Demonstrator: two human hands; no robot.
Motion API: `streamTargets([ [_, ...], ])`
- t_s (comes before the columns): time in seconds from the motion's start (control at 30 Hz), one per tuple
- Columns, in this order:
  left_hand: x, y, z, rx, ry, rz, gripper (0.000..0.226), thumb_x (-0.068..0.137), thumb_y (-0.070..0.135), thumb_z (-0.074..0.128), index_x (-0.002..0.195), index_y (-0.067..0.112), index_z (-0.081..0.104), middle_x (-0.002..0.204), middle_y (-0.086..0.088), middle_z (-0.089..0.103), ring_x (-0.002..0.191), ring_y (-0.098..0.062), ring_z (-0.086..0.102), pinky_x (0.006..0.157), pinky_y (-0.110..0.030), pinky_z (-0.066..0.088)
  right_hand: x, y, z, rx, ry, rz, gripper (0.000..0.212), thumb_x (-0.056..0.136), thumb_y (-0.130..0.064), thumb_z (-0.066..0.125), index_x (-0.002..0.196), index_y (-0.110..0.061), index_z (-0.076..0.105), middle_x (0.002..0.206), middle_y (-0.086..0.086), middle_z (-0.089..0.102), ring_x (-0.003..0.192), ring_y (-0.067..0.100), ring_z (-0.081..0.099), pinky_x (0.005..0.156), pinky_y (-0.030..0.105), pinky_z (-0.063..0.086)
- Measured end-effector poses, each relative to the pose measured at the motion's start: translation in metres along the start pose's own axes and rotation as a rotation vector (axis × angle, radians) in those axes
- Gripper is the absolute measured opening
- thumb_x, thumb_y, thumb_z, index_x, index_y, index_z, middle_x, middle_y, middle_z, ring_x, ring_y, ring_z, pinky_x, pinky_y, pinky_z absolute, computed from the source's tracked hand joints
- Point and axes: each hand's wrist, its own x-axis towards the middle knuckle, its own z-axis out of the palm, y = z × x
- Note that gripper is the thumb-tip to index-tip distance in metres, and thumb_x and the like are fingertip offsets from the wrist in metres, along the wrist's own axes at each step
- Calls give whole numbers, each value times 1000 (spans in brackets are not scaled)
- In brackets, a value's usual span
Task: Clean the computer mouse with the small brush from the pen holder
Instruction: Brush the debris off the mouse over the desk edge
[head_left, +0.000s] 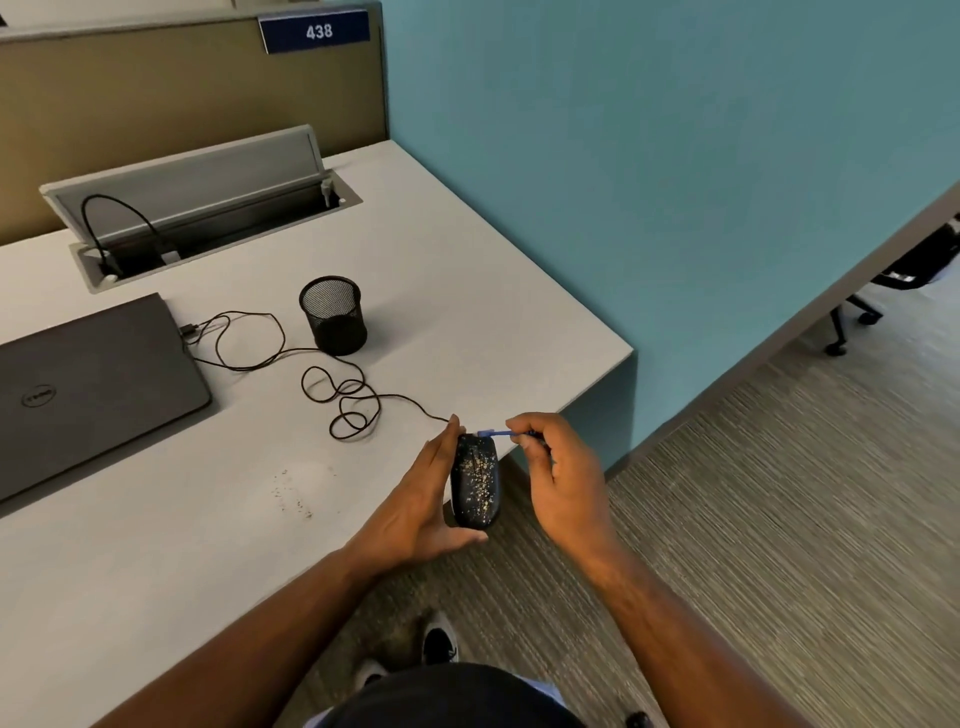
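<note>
- Black computer mouse (475, 480), speckled with pale crumbs, cradled in left hand (421, 506) at lower centre, off the bench (467, 270) edge.
- Right hand (558, 470) pinches small blue brush (501, 432) at mouse's far end.
- Mesh pen holder (335, 314) stands mid-frame.

On the desk (467, 291): one laptop (88, 384), one mesh pen holder (335, 314); at its edge two hands, left hand (426, 504), right hand (561, 478), one mouse (475, 480), one brush (501, 432).
</note>
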Motion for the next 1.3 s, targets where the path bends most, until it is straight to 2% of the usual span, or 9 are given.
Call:
streamTargets([
  [0.17,8,6,2,1,-14,27,138,70,54,86,155,40,-22,162,4,18,141,2,20,113,-19,28,-4,1,-11,-14,-44,35,19,104,-12,51,115,-19,64,108,-9,72,88,-6,66,72,14,51],
  [0.37,19,9,7,22,-66,66,138,71,55,86,157,37,-20,163,1,18,143,-3,21,116,-22,28,-10,6,-27,10,17,62,21,105,-7,44,113,-18,61,105,-5,71,101,4,68,88,26,58],
  [0.47,24,12,9,15,-80,71,138,70,55,86,157,36,-18,163,2,18,143,-3,22,115,-21,27,-7,5,-31,52,104,84,19,105,-9,46,114,-15,61,104,-6,71,100,4,69,88,27,58],
  [0.67,29,19,7,9,-86,95,137,71,52,87,156,39,-20,162,4,17,141,0,20,113,-18,27,-7,1,-30,21,28,116,18,107,-15,45,116,-21,59,104,-10,71,102,-1,67,86,16,54],
  [0.8,30,17,5,22,-98,90,137,71,54,86,155,40,-21,164,2,16,139,2,19,112,-19,27,-9,1,-33,33,75,97,16,107,-12,44,112,-18,58,100,-15,68,95,4,68,81,13,52],
  [0.97,28,17,1,22,-105,82,139,71,50,88,156,38,-21,164,2,14,136,3,17,111,-18,27,-4,-3,-31,39,143,112,16,107,-15,44,115,-18,57,103,-15,69,99,-1,69,82,19,57],
  [1.1,29,17,-2,21,-86,95,140,70,50,88,157,35,-20,165,2,15,139,3,17,114,-20,28,-8,-7,-25,-9,71,122,17,108,-16,43,117,-20,57,102,-11,70,98,-1,68,81,22,57],
  [1.17,29,17,-3,19,-83,92,140,70,50,88,157,35,-20,165,2,15,142,-1,20,110,-17,28,-11,-9,-23,-30,68,112,16,107,-16,43,114,-22,56,96,-13,68,90,1,67,76,22,55],
  [1.3,29,16,-4,17,-81,89,140,70,51,88,157,36,-21,166,1,14,147,-11,23,109,-19,28,-12,-12,-24,-4,121,112,15,107,-14,43,113,-20,55,99,-14,68,90,5,69,80,24,58],
])
